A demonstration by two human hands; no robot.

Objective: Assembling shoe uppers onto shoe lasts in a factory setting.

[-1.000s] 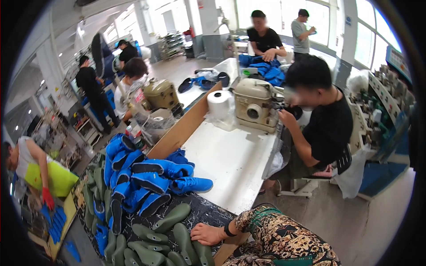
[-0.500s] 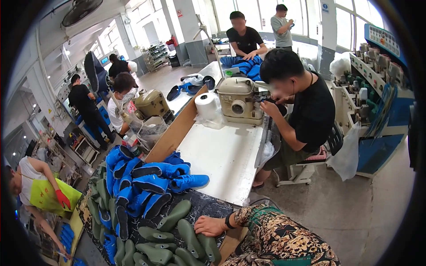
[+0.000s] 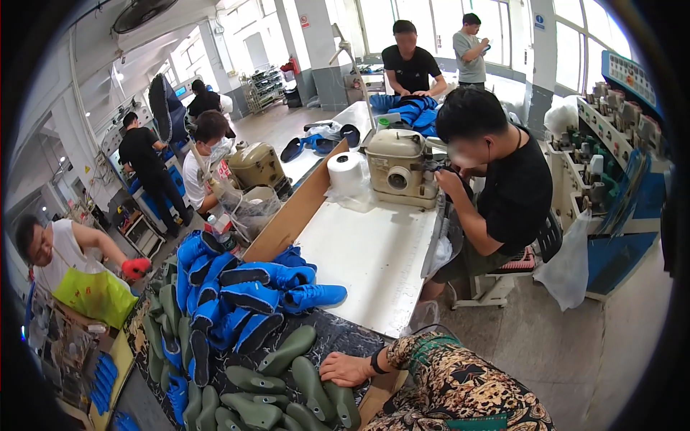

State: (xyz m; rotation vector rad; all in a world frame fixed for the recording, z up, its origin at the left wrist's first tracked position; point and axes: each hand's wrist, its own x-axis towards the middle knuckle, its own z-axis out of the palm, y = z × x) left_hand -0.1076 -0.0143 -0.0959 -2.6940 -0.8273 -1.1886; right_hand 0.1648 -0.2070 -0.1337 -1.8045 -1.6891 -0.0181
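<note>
My right hand (image 3: 345,369) comes in from the lower right in a patterned sleeve (image 3: 460,381), a dark band round its wrist. It lies palm down, fingers loosely bent and apart, at the top ends of two dark green shoe lasts (image 3: 310,386), and grips nothing that shows. Several more lasts (image 3: 289,349) lie around it on the dark patterned table cover (image 3: 345,327). Beyond them is a heap of blue shoes (image 3: 248,296), some on their sides with dark-edged soles showing. My left hand is out of view.
A white worktable (image 3: 359,251) with a wooden side board (image 3: 295,208) adjoins the heap. On it stand a beige sewing machine (image 3: 399,169) and a white thread cone (image 3: 346,172). A seated person (image 3: 514,179) works there; a person in a yellow-green apron (image 3: 93,296) is at left.
The view has shifted slightly, so most things sit a little further right and lower. The aproned person's red-gloved hand has risen. My right hand stays on the lasts.
</note>
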